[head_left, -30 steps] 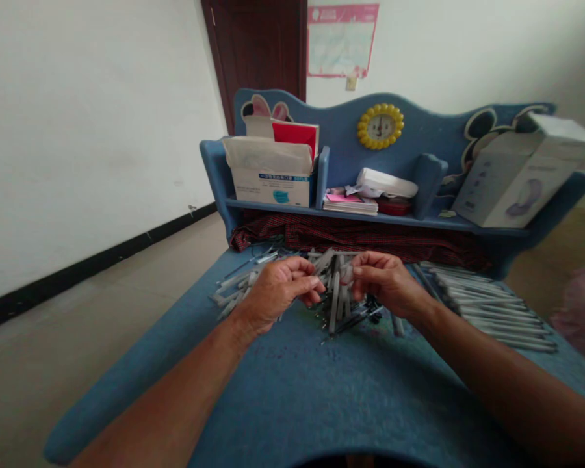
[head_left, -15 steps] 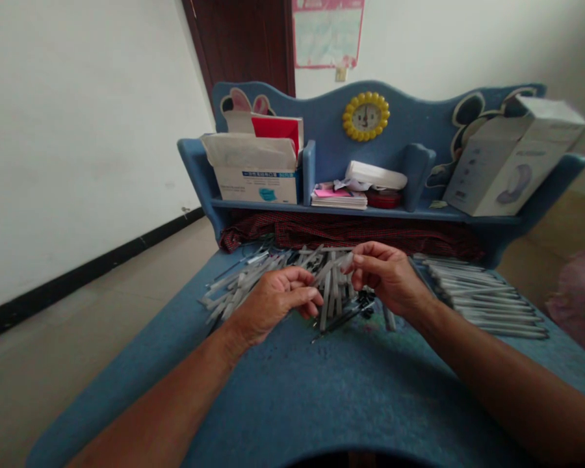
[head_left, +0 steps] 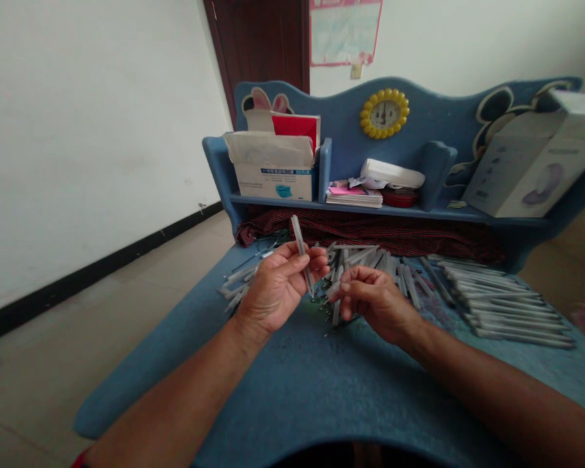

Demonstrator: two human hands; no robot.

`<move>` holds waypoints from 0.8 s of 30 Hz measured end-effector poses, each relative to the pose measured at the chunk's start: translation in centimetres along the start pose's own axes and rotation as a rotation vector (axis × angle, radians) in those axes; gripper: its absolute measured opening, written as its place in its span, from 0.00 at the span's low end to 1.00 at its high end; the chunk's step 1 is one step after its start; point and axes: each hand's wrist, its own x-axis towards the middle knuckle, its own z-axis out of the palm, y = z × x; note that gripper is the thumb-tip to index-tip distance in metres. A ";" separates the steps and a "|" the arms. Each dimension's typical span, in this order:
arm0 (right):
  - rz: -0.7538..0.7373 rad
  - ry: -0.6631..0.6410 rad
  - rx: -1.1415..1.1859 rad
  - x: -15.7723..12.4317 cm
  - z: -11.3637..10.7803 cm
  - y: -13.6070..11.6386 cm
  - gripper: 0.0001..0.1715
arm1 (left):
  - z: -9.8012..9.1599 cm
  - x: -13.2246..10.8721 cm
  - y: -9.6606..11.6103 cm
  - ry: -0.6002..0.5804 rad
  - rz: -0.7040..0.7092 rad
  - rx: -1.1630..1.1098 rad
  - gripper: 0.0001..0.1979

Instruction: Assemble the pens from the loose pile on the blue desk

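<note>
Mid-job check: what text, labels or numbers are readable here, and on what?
None readable.
White-and-blue box: blue printed band, too blurred.
Wall poster: print too small.
Yellow clock: numerals too small.
White carton: markings blurred.
Grey pen in the left hand: no print visible.

slim grey pen barrel (head_left: 299,250), tilted near upright, held above scattered grey pens (head_left: 385,263)
</note>
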 end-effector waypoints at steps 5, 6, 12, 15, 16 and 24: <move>0.011 0.003 0.052 0.1 0.0 0.3 0.09 | 0.5 -0.4 -0.2 -0.017 -0.003 -0.037 0.07; 0.015 0.000 0.060 0.1 0.0 0.4 0.09 | 0.6 -0.5 -0.3 -0.022 -0.008 -0.040 0.07; 0.026 -0.002 0.084 0.0 0.2 0.9 0.09 | 0.8 -0.8 -0.6 -0.035 -0.032 -0.039 0.06; 0.023 0.004 0.090 0.1 0.1 1.1 0.10 | 0.8 -0.8 -0.7 -0.047 -0.031 -0.032 0.06; 0.023 0.005 0.093 0.1 0.1 1.1 0.10 | 0.7 -0.8 -0.7 -0.050 -0.031 -0.032 0.06; 0.112 0.007 0.113 0.0 0.1 1.5 0.12 | 0.6 -0.7 -0.3 -0.048 0.020 -0.045 0.07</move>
